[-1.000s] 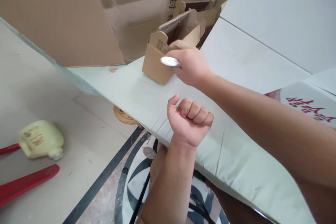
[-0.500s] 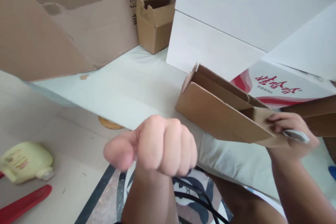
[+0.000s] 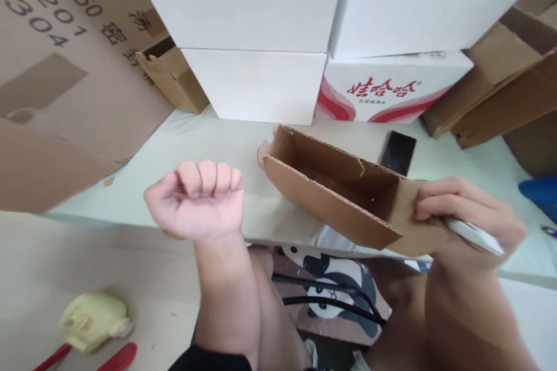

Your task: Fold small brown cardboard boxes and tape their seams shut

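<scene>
My left hand is closed in a fist, raised in front of the table edge and apart from the boxes. Its curled fingers and palm side face me, and nothing shows in it. My right hand grips the end flap of a narrow brown cardboard box. That box is tilted, its open top facing up, its inside bare. A flat whitish object, its kind unclear, is also tucked in my right hand. Just behind the box, a black phone-like slab lies on the table.
White boxes and a red-and-white printed carton line the back of the pale-covered table. A small brown box leans by a large carton. Brown boxes stand right. A yellow bottle lies on the floor.
My view has swung to the right. My left fist has turned from showing its knuckles to its palm side. My right hand still holds the box, whose open top now faces me more.
</scene>
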{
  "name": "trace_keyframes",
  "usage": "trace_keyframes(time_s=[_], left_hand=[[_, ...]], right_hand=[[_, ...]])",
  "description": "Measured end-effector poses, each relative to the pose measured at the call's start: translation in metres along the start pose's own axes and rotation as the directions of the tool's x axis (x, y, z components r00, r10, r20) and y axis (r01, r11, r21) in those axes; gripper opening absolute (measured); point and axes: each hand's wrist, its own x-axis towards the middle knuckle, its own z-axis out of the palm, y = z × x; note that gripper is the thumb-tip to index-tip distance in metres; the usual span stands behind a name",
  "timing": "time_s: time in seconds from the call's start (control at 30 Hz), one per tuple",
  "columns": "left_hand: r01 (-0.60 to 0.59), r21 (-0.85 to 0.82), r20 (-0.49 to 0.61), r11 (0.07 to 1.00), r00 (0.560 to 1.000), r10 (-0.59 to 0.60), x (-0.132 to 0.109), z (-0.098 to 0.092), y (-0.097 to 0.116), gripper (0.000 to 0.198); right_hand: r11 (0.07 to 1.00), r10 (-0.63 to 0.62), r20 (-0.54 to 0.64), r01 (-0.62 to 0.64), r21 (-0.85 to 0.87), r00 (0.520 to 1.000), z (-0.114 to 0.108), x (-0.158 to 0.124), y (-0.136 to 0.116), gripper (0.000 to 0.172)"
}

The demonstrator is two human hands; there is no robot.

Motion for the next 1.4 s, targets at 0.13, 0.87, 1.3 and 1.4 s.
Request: trace_keyframes(time_s=[0.13,0.87,1.3,1.4], left_hand=[[-0.156,0.447,-0.171,0.881,0.952,0.255,0.001,0.016,-0.041,0.021],[-0.061,0.710,0.128,0.701,0.991,-0.042,-0.006,0.041,-0.095,0.041],[-0.038,0.713,0.179,0.701,0.975,-0.130,0.000,0.011,-0.115,0.062],[-0.054,0.668,0.191,0.742,0.976,-0.101,0.001,0.006,-0.118,0.066]], right_hand=[[0.999,-0.032,0.262,0.033,0.003,0.964,-0.025,-0.001,0.004,0.024],[0.956,0.263,0.420,-0.293,0.008,0.869,-0.012,-0.002,0.062,0.014],[0.949,0.309,0.114,-0.314,0.029,0.944,-0.004,-0.007,0.069,0.023],[0.970,0.203,0.282,-0.233,0.076,0.938,-0.005,-0.007,0.068,0.017]])
